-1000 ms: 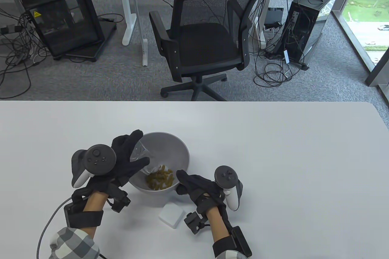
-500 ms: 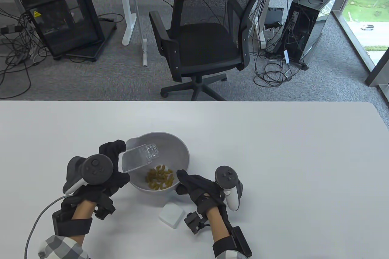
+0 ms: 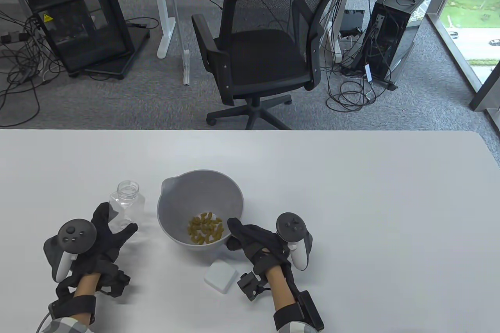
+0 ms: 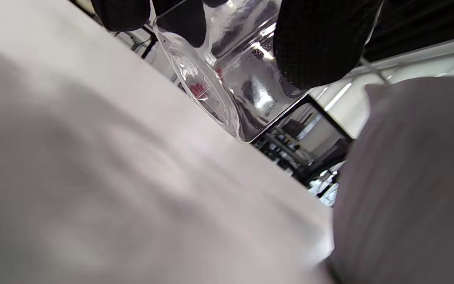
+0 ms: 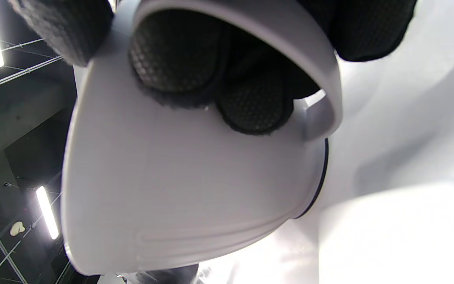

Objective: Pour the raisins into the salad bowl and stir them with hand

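The grey salad bowl (image 3: 230,196) stands near the table's front and holds a small heap of yellowish raisins (image 3: 205,228). My right hand (image 3: 234,235) grips the bowl's handle (image 5: 309,79) at its near right side, with fingers (image 5: 172,59) curled through the loop. Upright and left of the bowl is the clear plastic jar (image 3: 127,198), which looks empty. My left hand (image 3: 115,223) holds it low around its body. In the left wrist view the fingers (image 4: 321,39) wrap the jar (image 4: 227,79) just above or on the table, beside the bowl (image 4: 408,177).
A white square lid (image 3: 221,276) lies on the table just in front of the bowl, between my forearms. A black office chair (image 3: 258,56) stands on the floor beyond the table's far edge.
My left hand drew the jar back from over the bowl, turned it upright and lowered it to the bowl's left. The raisins lie in the bowl. My right hand has not moved.
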{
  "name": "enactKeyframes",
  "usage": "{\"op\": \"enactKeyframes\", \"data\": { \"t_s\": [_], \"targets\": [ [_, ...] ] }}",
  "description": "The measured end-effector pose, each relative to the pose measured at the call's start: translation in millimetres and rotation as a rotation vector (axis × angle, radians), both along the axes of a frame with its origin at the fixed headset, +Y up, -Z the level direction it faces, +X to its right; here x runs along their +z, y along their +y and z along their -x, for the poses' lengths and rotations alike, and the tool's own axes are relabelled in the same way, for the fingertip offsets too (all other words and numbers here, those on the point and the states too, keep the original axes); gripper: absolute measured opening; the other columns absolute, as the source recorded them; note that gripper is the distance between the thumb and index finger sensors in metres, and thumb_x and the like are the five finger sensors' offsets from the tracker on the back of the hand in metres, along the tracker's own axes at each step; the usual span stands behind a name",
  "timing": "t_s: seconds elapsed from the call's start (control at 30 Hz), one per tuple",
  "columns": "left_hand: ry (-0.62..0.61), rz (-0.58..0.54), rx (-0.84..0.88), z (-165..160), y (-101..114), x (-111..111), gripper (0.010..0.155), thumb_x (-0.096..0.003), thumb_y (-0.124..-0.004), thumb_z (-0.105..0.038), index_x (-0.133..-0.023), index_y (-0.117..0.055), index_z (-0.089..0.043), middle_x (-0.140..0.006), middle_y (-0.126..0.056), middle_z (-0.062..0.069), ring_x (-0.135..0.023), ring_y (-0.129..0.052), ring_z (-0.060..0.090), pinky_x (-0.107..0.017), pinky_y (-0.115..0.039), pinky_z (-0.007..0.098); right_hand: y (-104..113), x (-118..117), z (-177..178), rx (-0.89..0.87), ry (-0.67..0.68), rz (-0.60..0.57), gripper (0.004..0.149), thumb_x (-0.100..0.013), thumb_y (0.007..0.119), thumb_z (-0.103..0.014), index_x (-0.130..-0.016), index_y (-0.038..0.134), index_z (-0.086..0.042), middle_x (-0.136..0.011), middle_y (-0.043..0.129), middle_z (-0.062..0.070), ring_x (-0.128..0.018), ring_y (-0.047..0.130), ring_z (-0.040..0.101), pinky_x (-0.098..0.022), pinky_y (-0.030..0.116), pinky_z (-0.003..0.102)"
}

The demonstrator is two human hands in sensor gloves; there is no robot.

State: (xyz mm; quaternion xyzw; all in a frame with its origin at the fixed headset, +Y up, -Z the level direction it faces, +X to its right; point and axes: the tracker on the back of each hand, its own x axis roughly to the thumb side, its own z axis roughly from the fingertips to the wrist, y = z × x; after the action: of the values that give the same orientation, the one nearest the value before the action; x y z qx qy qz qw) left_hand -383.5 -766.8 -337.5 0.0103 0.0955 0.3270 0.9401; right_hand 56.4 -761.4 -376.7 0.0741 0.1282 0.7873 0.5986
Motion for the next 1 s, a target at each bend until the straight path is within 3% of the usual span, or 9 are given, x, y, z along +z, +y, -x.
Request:
{"op": "enactKeyframes", "data": {
  "t_s": [0.17,0.27,0.37,0.43,0.57,0.7,0.83,0.93,1.0],
  "targets": [
    [0.015,0.210,0.098,38,-23,5,0.093,-0.0491,-0.089,-0.045,-0.112,-0.029,-0.012,-0.115,-0.052,0.024,-0.105,-0.034,0.056,-0.069,-0.031,0.073,3,1,1,0.072,-0.008,-0.036,0.059,-0.052,0.060,-0.067,-0.047,0.088,-0.015,-0.063,0.098,0.012,-0.079,0.084,0.037,-0.057,0.067,0.064],
    [0.048,0.185,0.055,44,-21,8,0.093,-0.0486,-0.091,-0.047,-0.112,-0.033,-0.011,-0.115,-0.048,0.028,-0.102,-0.032,0.062,-0.067,-0.031,0.077,2,1,1,0.042,-0.006,-0.022,0.059,-0.051,0.061,-0.066,-0.046,0.088,-0.014,-0.062,0.098,0.013,-0.079,0.084,0.038,-0.057,0.065,0.064],
    [-0.040,0.233,0.116,42,-13,9,0.114,-0.0479,-0.089,-0.056,-0.113,-0.011,-0.005,-0.111,-0.007,0.043,-0.096,-0.016,0.073,-0.060,-0.022,0.085,2,1,0,0.061,0.000,-0.028,0.059,-0.051,0.060,-0.067,-0.046,0.088,-0.015,-0.062,0.098,0.012,-0.078,0.084,0.036,-0.057,0.066,0.064],
    [-0.079,0.149,0.248,47,11,13,0.125,-0.0481,-0.086,-0.060,-0.107,0.007,0.000,-0.102,0.013,0.045,-0.092,-0.003,0.074,-0.056,-0.015,0.088,2,0,0,0.059,0.003,-0.025,0.059,-0.051,0.061,-0.067,-0.046,0.088,-0.015,-0.061,0.098,0.012,-0.078,0.084,0.036,-0.056,0.066,0.064],
    [-0.039,-0.305,0.467,51,100,34,0.123,-0.0501,-0.088,-0.056,-0.108,0.006,-0.001,-0.102,0.015,0.043,-0.093,-0.001,0.072,-0.055,-0.013,0.089,2,0,1,0.064,0.004,-0.028,0.060,-0.051,0.060,-0.067,-0.046,0.088,-0.015,-0.061,0.098,0.012,-0.077,0.085,0.035,-0.057,0.066,0.063],
    [-0.055,-0.539,0.194,-23,179,33,0.089,-0.0605,-0.075,-0.054,-0.115,-0.029,0.000,-0.114,-0.030,0.039,-0.099,-0.043,0.066,-0.063,-0.039,0.084,2,0,1,0.060,0.003,-0.026,0.060,-0.051,0.060,-0.067,-0.046,0.088,-0.015,-0.061,0.098,0.012,-0.077,0.085,0.035,-0.057,0.066,0.063],
    [-0.392,-0.263,0.039,-128,184,-19,0.069,-0.0609,-0.073,-0.053,-0.111,-0.057,-0.009,-0.111,-0.065,0.028,-0.093,-0.074,0.055,-0.065,-0.056,0.077,1,1,1,0.061,-0.014,-0.041,0.060,-0.051,0.060,-0.068,-0.046,0.088,-0.016,-0.060,0.098,0.010,-0.076,0.086,0.034,-0.056,0.067,0.062],
    [-0.763,0.426,-0.196,-204,137,-80,0.065,-0.0623,-0.070,-0.049,-0.113,-0.054,-0.011,-0.114,-0.060,0.028,-0.097,-0.069,0.056,-0.067,-0.055,0.076,0,2,1,0.061,-0.028,-0.049,0.060,-0.051,0.060,-0.069,-0.045,0.088,-0.017,-0.059,0.099,0.009,-0.076,0.087,0.033,-0.056,0.068,0.062],
    [-0.709,0.686,-0.344,-227,110,-100,0.062,-0.0598,-0.071,-0.045,-0.109,-0.062,-0.008,-0.109,-0.069,0.028,-0.090,-0.080,0.053,-0.064,-0.062,0.072,-1,2,1,0.056,-0.030,-0.048,0.060,-0.051,0.060,-0.069,-0.045,0.088,-0.017,-0.059,0.099,0.010,-0.075,0.087,0.033,-0.056,0.068,0.062]
  ]
}}
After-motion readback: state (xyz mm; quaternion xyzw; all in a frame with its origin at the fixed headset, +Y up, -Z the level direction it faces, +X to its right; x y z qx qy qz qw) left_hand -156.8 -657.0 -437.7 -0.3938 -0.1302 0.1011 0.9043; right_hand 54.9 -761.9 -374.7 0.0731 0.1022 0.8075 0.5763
